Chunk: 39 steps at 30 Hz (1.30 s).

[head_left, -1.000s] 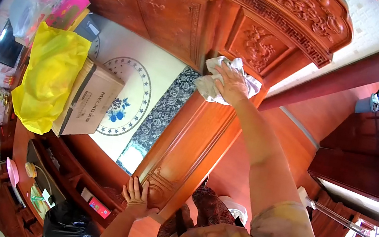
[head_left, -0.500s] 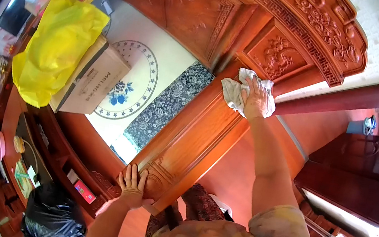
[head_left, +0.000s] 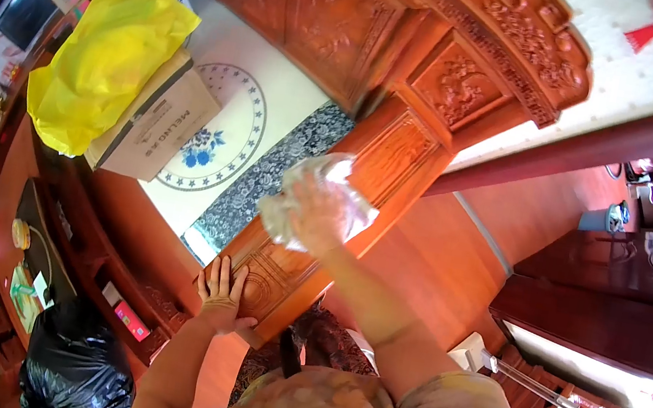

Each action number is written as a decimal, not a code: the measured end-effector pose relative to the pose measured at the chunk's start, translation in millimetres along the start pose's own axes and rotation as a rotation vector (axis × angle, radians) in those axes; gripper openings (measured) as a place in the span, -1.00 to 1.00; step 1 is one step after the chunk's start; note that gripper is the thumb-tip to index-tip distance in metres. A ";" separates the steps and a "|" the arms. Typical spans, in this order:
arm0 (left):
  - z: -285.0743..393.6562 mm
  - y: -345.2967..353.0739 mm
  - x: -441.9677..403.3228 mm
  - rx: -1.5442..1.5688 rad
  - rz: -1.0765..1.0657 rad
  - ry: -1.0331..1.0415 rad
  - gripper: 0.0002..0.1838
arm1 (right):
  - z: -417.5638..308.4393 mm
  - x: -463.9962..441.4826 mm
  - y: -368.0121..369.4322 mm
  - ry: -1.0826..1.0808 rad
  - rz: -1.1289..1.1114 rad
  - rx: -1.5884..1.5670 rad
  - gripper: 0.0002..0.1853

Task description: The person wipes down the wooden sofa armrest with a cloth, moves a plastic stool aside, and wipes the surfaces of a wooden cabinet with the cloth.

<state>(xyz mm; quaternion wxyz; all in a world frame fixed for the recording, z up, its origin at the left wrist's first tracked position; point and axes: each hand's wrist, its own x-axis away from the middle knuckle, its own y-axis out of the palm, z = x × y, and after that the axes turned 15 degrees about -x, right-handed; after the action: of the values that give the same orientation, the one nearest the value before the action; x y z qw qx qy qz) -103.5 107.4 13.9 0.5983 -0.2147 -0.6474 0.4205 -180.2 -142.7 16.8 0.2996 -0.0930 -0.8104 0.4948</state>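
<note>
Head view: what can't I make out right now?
Right hand: head view, blurred, so how its fingers grip the cloth is unclear.
Wood under the cloth: head view, hidden by cloth and hand.
Box: head view, upper part hidden by the yellow bag; its smallest print is too small to read.
Black bag: head view, cut off by the bottom edge.

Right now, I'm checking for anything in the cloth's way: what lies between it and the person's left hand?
In the head view, only the carved wooden rail shows between the left hand and the cloth; that stretch looks bare.
</note>
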 end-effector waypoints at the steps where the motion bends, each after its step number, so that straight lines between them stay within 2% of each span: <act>1: -0.1 -0.2 0.3 0.013 -0.008 -0.011 0.22 | -12.7 3.5 4.8 -0.038 -0.065 0.004 -0.43; 3: -0.4 -2.3 1.3 0.000 -0.001 -0.004 0.22 | -19.7 17.5 56.4 -0.328 0.333 -0.166 -0.43; 7: -0.7 1.3 0.2 -0.026 -0.052 -0.021 0.18 | -39.5 60.9 61.3 -0.355 0.290 -0.287 -0.40; 12: 0.4 2.5 3.8 0.014 0.013 -0.028 0.19 | -36.4 60.8 63.8 -0.380 0.323 -0.227 -0.47; 14: 1.7 -6.2 2.5 0.001 -0.037 -0.040 0.22 | -24.8 41.8 55.5 -0.482 0.208 -0.206 -0.50; 16: 5.3 -10.5 2.5 0.003 -0.039 -0.073 0.22 | -4.1 14.9 43.8 -0.558 0.227 -0.134 -0.50; 18: 2.9 -3.7 3.5 0.010 0.038 -0.049 0.20 | 21.4 -11.3 19.6 -0.456 0.147 -0.077 -0.49; 20: 13.0 -13.3 7.5 0.004 0.059 -0.115 0.23 | 62.8 -38.4 4.8 -0.493 0.244 -0.038 -0.59; 22: 19.1 -23.6 11.4 0.068 0.119 -0.189 0.26 | 100.7 -51.9 -30.9 -0.446 0.232 -0.032 -0.60; 23: 23.1 -16.2 13.7 0.107 0.249 -0.276 0.25 | 112.2 -54.0 -56.8 -0.440 0.182 0.114 -0.59; 24: 26.1 -9.6 12.1 0.116 0.241 -0.292 0.25 | 124.9 -57.5 -77.9 -0.436 0.133 0.265 -0.59; 26: 34.8 4.3 6.1 0.301 0.450 -0.654 0.18 | 167.9 -78.4 -78.0 -0.269 0.175 0.207 -0.52; 28: 43.7 13.3 -8.1 0.363 0.702 -0.879 -0.01 | 204.8 -99.1 -66.8 -0.298 0.258 0.093 -0.52; 30: 43.9 34.0 -27.4 0.482 0.814 -1.165 -0.20 | 211.5 -106.4 -72.4 -0.341 0.276 0.030 -0.52; 32: 41.9 51.4 -41.1 0.690 0.817 -1.406 -0.35 | 211.6 -113.6 -71.9 -0.294 0.314 -0.026 -0.53; 33: 43.2 54.5 -47.1 0.545 0.841 -1.523 -0.42 | 207.4 -112.4 -79.5 -0.261 0.311 -0.065 -0.52; 34: 42.7 44.3 -46.2 0.554 0.838 -1.552 -0.42 | 205.5 -117.3 -85.3 -0.285 0.299 -0.056 -0.52; 36: 41.4 31.4 -37.0 0.878 0.755 -1.528 -0.43 | 202.9 -125.2 -89.9 -0.215 0.266 -0.047 -0.49; 37: 41.4 37.5 -39.3 0.730 0.731 -1.593 -0.45 | 199.7 -128.3 -90.0 -0.204 0.295 -0.032 -0.47; 39: 41.5 26.7 -42.6 0.763 0.557 -1.701 -0.52 | 196.0 -139.8 -81.0 -0.206 0.306 0.062 -0.49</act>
<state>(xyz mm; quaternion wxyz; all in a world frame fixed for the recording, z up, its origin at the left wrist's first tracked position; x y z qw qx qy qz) -141.0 77.0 -30.0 -0.1607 0.2237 -0.6098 0.7431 -169.3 -391.4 -33.6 0.1389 -0.1548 -0.7975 0.5663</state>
